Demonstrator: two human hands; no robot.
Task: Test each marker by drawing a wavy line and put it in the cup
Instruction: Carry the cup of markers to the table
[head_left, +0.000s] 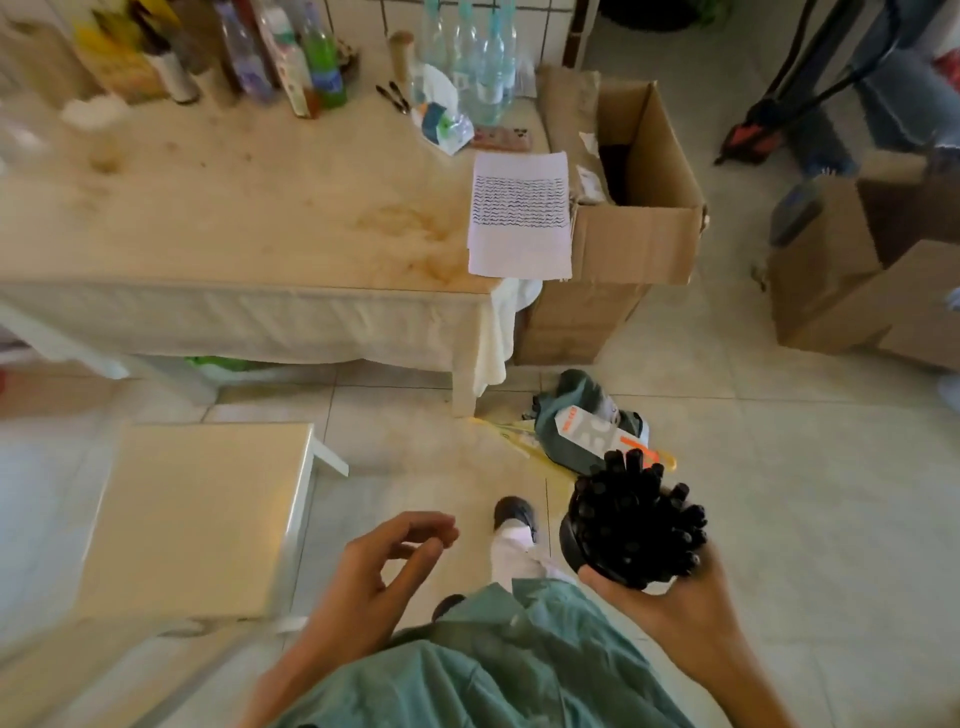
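My right hand (670, 597) grips a black cup (576, 545) from below, low at the right, above the floor. The cup is packed with several black markers (634, 514) that fan out of its mouth. My left hand (384, 566) hovers to the left of the cup with loosely curled fingers and holds nothing. A white sheet of paper (519, 249), covered in rows of dark wavy lines on its upper half, lies at the right end of the table (260, 208). Two more black markers (393, 96) lie far back on the table.
Bottles and boxes (291, 57) crowd the table's back edge. An open cardboard box (639, 228) stands against the table's right end, another box (857, 280) farther right. A white stool (197, 514) stands at my left. Green cloth and a carton (582, 426) lie on the tiled floor.
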